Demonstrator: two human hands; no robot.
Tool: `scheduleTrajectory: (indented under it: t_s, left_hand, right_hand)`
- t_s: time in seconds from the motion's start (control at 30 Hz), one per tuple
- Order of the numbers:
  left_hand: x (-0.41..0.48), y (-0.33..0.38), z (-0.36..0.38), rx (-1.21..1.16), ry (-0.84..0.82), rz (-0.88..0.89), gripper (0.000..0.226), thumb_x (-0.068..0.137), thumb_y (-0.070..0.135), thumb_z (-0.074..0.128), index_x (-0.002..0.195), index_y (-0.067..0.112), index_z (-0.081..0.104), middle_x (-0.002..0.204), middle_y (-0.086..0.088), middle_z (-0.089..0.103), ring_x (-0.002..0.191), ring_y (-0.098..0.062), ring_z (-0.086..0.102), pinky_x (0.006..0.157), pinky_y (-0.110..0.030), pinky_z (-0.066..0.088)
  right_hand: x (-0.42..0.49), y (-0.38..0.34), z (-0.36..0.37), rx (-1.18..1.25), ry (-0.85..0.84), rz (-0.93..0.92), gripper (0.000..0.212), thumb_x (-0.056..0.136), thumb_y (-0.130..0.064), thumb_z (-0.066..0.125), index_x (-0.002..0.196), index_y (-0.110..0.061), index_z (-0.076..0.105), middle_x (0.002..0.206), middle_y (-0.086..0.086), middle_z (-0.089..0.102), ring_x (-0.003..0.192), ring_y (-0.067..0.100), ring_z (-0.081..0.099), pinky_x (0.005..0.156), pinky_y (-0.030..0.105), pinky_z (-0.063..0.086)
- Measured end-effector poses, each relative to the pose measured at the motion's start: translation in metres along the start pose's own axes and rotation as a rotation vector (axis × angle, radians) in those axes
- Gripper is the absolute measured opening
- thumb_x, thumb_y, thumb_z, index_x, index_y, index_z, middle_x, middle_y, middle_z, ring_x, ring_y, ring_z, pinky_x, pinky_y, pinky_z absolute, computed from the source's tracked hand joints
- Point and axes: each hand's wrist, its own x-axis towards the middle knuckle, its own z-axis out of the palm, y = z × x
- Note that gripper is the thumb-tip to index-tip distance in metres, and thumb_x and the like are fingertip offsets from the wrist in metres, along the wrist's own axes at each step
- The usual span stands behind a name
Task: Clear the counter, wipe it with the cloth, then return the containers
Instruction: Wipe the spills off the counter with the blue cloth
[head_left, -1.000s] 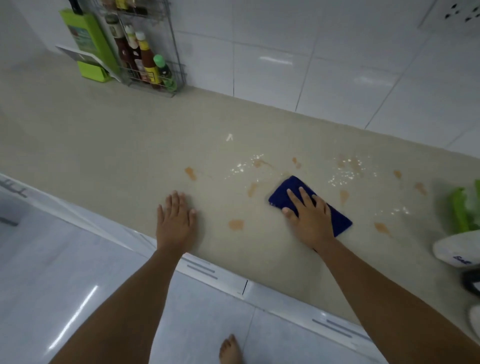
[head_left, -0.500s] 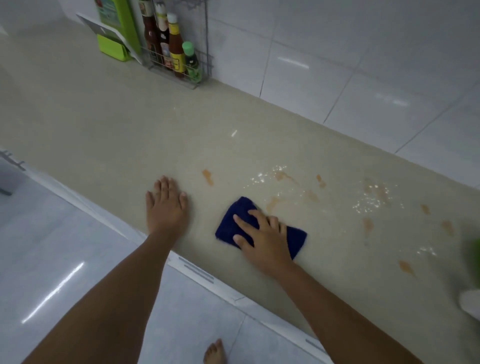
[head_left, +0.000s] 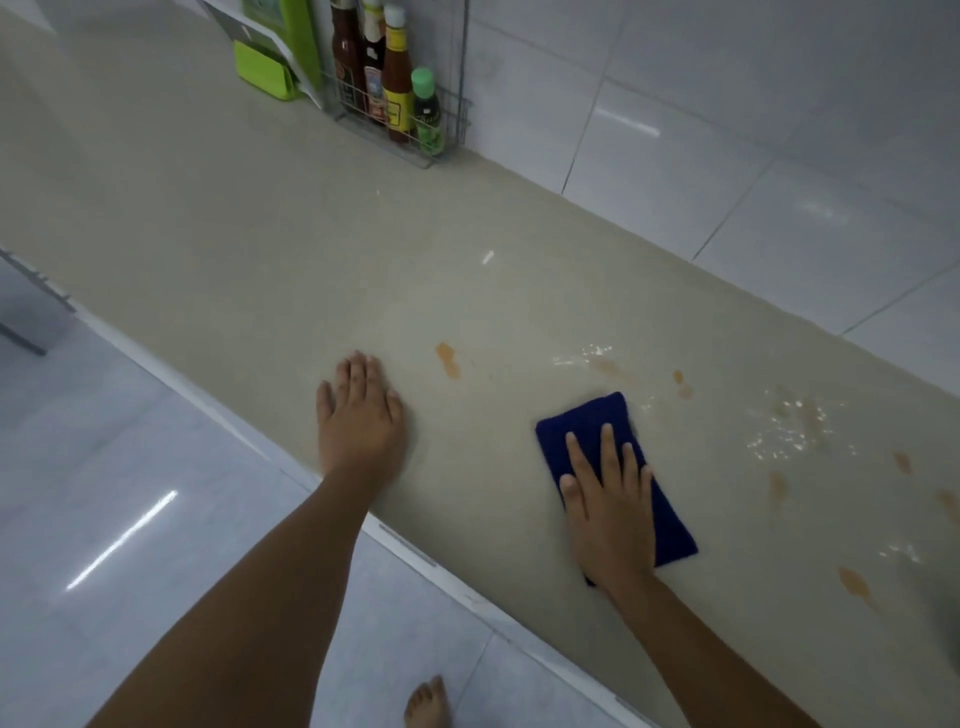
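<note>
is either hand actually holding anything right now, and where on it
Nothing is gripped. The right hand lies flat, pressing on the middle of the blue cloth on the counter. The left hand rests flat and bare on the counter.

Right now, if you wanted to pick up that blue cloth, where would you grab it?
Probably the far edge of the cloth, coming from above. It lies flat on the counter with the right hand pressing its near half, so only that far edge is free to pinch.
</note>
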Motion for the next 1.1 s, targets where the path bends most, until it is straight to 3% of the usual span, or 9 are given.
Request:
scheduleTrajectory:
  t_s: [0.23,0.37,0.47,0.53,0.67,0.8,0.9,1.1]
  left_hand:
    - [-0.003,0.0,-0.003,-0.008,-0.015,0.002,0.057,0.1,0.034,0.014,0.153,0.014,0.004,0.163,-0.003,0.0,0.15,-0.015,-0.003,0.123,-0.039,-0.002]
    - [0.0,0.001,-0.003,-0.009,-0.018,-0.003,0.057,0.1,0.034,0.015,0.153,0.014,0.005,0.163,-0.002,0.002,0.15,-0.015,-0.003,0.122,-0.039,-0.001]
    - [0.0,0.002,-0.001,-0.011,-0.009,0.003,0.057,0.1,0.033,0.017,0.153,0.013,0.006,0.163,-0.003,0.002,0.15,-0.015,-0.002,0.122,-0.039,-0.001]
    - [0.001,0.002,-0.001,-0.011,-0.006,-0.003,0.057,0.1,0.033,0.016,0.153,0.014,0.005,0.163,-0.003,0.002,0.15,-0.015,-0.002,0.122,-0.039,-0.002]
    - [-0.001,0.001,-0.001,-0.009,-0.008,0.01,0.057,0.1,0.034,0.012,0.153,0.014,0.003,0.163,-0.003,0.0,0.15,-0.015,-0.004,0.123,-0.039,-0.002]
    - [-0.003,0.001,0.0,-0.01,-0.001,0.007,0.057,0.1,0.035,0.011,0.153,0.015,0.003,0.163,-0.003,0.0,0.15,-0.015,-0.004,0.123,-0.04,-0.001]
    - [-0.003,0.0,0.0,-0.01,-0.008,0.008,0.057,0.1,0.034,0.011,0.153,0.015,0.003,0.163,-0.002,0.0,0.15,-0.014,-0.005,0.123,-0.04,-0.001]
    - [-0.001,0.003,0.0,-0.016,-0.003,0.009,0.057,0.1,0.033,0.015,0.153,0.015,0.006,0.163,-0.002,0.002,0.15,-0.014,-0.003,0.122,-0.039,-0.001]
  right_hand:
    - [0.107,-0.084,-0.012,0.098,-0.139,-0.258,0.05,0.1,-0.052,0.022,0.149,-0.049,0.011,0.163,-0.007,-0.006,0.149,0.031,-0.002,0.121,0.047,0.001]
    - [0.155,-0.05,-0.018,0.103,-0.089,-0.103,0.052,0.101,-0.05,0.019,0.152,-0.041,0.011,0.163,-0.003,-0.001,0.148,0.035,0.005,0.121,0.048,0.008]
    - [0.131,-0.022,-0.018,0.139,0.007,0.06,0.053,0.101,-0.047,0.02,0.153,-0.035,0.014,0.163,0.003,0.004,0.148,0.033,0.008,0.121,0.048,0.008]
    - [0.1,-0.023,-0.012,0.147,0.046,0.064,0.051,0.102,-0.045,0.023,0.152,-0.036,0.016,0.163,0.003,0.004,0.149,0.03,0.007,0.122,0.047,0.006]
    - [0.07,-0.075,0.001,0.13,-0.02,-0.22,0.048,0.103,-0.039,0.027,0.15,-0.039,0.021,0.163,-0.001,0.004,0.15,0.026,0.004,0.121,0.045,0.004]
    - [0.122,-0.128,-0.001,0.154,-0.085,-0.409,0.046,0.103,-0.039,0.025,0.149,-0.041,0.024,0.163,-0.002,0.006,0.15,0.025,0.004,0.121,0.045,0.003]
    - [0.168,-0.132,-0.006,0.159,-0.069,-0.356,0.047,0.103,-0.038,0.025,0.15,-0.038,0.024,0.163,0.001,0.008,0.149,0.03,0.007,0.12,0.048,0.005]
    - [0.181,-0.072,-0.017,0.204,0.04,0.012,0.05,0.103,-0.04,0.022,0.152,-0.032,0.02,0.163,0.005,0.005,0.149,0.03,0.006,0.122,0.049,0.004]
